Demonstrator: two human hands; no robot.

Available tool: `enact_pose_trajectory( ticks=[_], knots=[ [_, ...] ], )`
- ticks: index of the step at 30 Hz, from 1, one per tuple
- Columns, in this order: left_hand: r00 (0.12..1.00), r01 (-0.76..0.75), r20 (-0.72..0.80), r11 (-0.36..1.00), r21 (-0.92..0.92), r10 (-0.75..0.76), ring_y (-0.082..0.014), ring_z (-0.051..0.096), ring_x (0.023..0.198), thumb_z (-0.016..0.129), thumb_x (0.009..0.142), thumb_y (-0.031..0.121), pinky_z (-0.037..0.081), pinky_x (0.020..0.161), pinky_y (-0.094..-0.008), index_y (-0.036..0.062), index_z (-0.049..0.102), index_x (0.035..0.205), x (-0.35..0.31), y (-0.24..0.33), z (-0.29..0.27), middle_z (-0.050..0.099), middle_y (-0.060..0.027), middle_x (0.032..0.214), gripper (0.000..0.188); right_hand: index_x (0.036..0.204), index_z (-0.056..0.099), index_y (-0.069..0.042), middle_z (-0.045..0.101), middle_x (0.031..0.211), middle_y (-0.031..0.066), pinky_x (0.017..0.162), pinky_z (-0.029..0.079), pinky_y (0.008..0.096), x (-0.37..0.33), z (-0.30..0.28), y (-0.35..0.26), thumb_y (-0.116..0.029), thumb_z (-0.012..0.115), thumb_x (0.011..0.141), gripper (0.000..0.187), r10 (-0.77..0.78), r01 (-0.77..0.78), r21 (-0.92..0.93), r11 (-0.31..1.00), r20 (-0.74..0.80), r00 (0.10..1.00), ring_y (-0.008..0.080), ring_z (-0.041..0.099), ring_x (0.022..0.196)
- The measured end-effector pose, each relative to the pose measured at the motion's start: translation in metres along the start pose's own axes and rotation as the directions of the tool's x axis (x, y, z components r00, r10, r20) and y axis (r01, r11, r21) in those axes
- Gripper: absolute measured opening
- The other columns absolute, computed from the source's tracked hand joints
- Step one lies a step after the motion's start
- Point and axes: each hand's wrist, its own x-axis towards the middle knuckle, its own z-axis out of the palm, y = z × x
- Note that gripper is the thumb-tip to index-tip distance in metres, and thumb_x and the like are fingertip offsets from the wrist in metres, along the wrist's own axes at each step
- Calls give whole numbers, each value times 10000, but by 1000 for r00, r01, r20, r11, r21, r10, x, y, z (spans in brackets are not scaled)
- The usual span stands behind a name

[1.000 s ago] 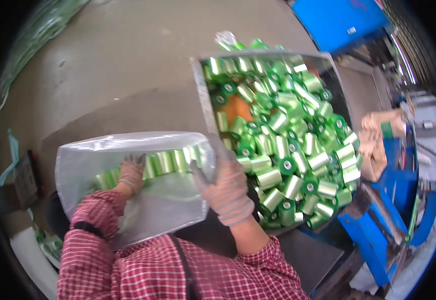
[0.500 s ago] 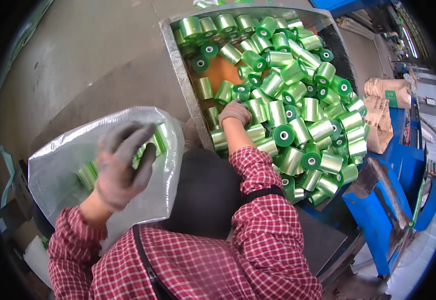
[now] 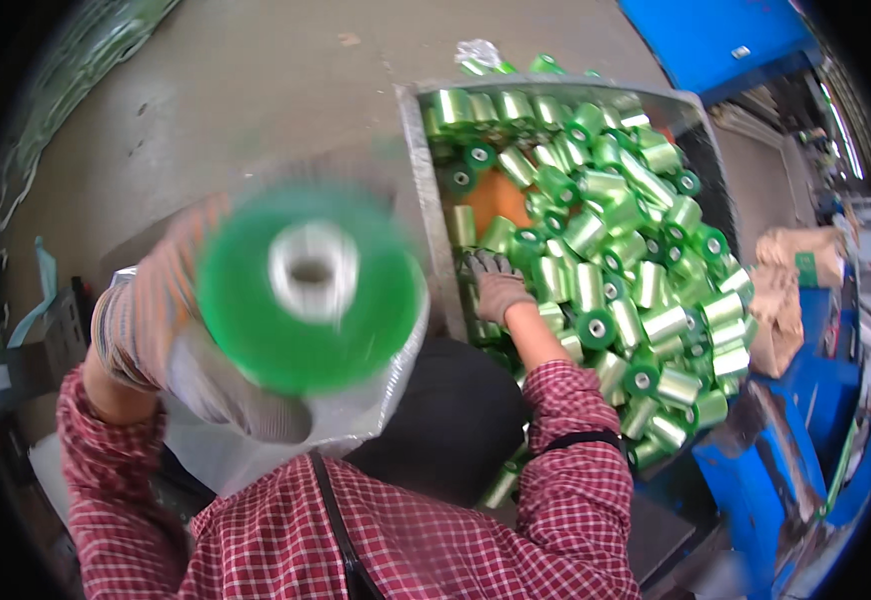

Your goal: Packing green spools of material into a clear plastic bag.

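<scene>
A roll of green film (image 3: 256, 330) is lifted close in front of me, its white core facing up, blurred by motion. My left hand (image 3: 171, 330), in a striped knit glove, is wrapped round its side. Beneath it lies a clear plastic bag (image 3: 241, 455), mostly hidden by the roll and hand. My right hand (image 3: 504, 288), in a grey-palmed glove, reaches over the left wall of a grey bin (image 3: 424, 190). Its fingers are spread over the piled green film rolls (image 3: 586, 285); what lies directly under them is hidden.
Orange bin bottom (image 3: 501, 205) shows among the rolls. More rolls (image 3: 546, 65) lie beyond the far rim. Brown paper sacks (image 3: 781, 310) and blue metal equipment (image 3: 756, 490) stand at the right. A blue panel (image 3: 721, 45) is at the far right; a green sheet (image 3: 76, 90) hangs far left.
My left hand, empty above the bag before, now holds a roll raised near the camera. My right hand stays over the rolls by the bin's left wall. The whole view has shifted.
</scene>
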Motion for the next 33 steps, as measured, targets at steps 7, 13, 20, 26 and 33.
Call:
enact_pose_trajectory(
  ticks=[7,13,20,26,33],
  knots=[
    [459,888,-338,416,193,-822,-323,572,1018,594,834,318,458,876,-372,-1,486,1223,-66,-204,-17,556,-224,1135,515,1313,390,-58,542,1192,167,908,430,393,56,-4,-5,-322,601,796,617,215,-215,-17,977,7,977,289,536,1103],
    [707,505,-361,77,860,-608,-340,566,1061,427,914,187,449,901,-397,24,549,1189,-71,-383,29,583,-173,1166,342,1329,386,8,532,1190,164,942,421,347,-108,-118,-3,-433,627,821,715,391,87,996,37,-95,915,257,559,1039],
    [919,326,137,907,266,-370,-318,241,1352,476,861,465,193,1087,-479,67,313,1400,-130,-283,130,295,-183,1442,689,1277,453,19,581,1079,242,811,487,401,-93,-181,-250,-623,564,764,828,-286,-30,731,682,304,909,320,623,892],
    [998,65,-25,899,434,-60,-282,472,1067,582,770,312,335,913,-426,78,487,1231,-129,-264,155,519,-139,1160,526,1202,566,-60,533,1255,178,967,386,440,30,3,-399,-512,285,927,599,-202,5,462,887,377,904,303,509,1177],
    [941,-166,-88,671,723,327,-275,612,739,591,709,139,480,654,-383,44,556,1108,-107,-186,84,632,-105,890,412,1052,572,-7,620,1014,189,827,474,403,-10,-189,-145,-224,467,861,307,-147,167,222,961,-102,984,309,601,984]
  ],
)
